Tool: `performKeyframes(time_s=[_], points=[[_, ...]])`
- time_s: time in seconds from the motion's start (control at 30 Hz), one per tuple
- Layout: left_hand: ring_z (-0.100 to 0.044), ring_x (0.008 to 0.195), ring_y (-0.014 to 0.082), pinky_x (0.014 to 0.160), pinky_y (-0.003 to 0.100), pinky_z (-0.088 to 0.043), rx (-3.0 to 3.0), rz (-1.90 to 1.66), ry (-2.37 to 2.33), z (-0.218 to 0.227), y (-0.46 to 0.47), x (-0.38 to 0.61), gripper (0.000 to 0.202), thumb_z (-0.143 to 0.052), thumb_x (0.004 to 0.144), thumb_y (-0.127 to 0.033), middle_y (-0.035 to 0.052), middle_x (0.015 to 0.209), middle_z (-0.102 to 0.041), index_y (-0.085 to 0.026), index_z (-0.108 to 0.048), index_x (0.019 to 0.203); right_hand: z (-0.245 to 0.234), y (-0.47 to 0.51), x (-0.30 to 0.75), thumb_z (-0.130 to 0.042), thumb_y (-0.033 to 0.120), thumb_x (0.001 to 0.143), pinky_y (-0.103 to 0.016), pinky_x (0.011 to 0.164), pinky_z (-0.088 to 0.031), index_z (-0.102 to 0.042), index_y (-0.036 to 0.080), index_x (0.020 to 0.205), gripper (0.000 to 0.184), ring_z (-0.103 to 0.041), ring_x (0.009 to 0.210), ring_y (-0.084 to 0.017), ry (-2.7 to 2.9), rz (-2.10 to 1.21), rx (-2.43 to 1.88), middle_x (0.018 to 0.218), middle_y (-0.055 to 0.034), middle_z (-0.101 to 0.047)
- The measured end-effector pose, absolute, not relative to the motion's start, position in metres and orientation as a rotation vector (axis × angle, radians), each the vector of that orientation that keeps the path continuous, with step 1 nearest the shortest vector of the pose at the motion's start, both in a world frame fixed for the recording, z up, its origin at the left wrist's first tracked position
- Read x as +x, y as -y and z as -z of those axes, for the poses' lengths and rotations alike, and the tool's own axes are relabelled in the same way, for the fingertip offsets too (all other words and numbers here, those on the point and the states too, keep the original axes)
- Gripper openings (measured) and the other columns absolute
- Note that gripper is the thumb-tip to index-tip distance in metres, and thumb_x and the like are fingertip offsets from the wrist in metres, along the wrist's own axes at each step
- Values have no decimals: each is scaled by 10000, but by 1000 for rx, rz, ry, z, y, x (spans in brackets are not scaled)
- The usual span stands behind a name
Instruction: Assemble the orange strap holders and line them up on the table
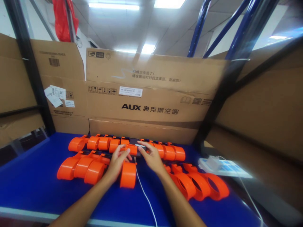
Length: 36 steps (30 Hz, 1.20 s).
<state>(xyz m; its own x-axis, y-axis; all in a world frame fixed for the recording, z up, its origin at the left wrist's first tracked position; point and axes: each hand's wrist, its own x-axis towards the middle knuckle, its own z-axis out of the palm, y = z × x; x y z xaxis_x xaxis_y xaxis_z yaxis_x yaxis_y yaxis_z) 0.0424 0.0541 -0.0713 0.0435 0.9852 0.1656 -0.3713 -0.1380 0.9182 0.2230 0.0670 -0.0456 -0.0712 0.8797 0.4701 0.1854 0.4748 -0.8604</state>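
Observation:
Two rows of orange plastic ring-shaped parts lie on a blue table [35,183]. In the back row [99,142], a dark phone-like device [134,142] sits in the middle. My left hand [118,162] rests over the front row [80,167], its fingers curled on a small orange part [132,149] beside the device. My right hand [151,156] reaches the same spot, fingers pinched at the device's near edge. One orange ring [128,174] stands just below my left hand. A white cable [145,195] runs from the device toward me.
Cardboard boxes [151,94] wall the table's back and right side. More orange rings [201,186] lie at the right front. A white power strip [220,165] lies at the right. Black and blue rack posts stand at both sides.

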Motion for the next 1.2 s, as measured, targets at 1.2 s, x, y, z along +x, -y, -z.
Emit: performKeyframes(time_s=[1.2], points=[[-541, 491, 113, 524, 219, -402, 826, -1632, -792, 63, -60, 25, 397, -821, 664, -438, -47, 562, -596, -190, -614, 895, 62, -62, 214, -464, 352, 1004, -292, 744, -487, -663, 223, 1259, 348, -600, 814, -172, 2032, -451, -985, 902, -47, -629]])
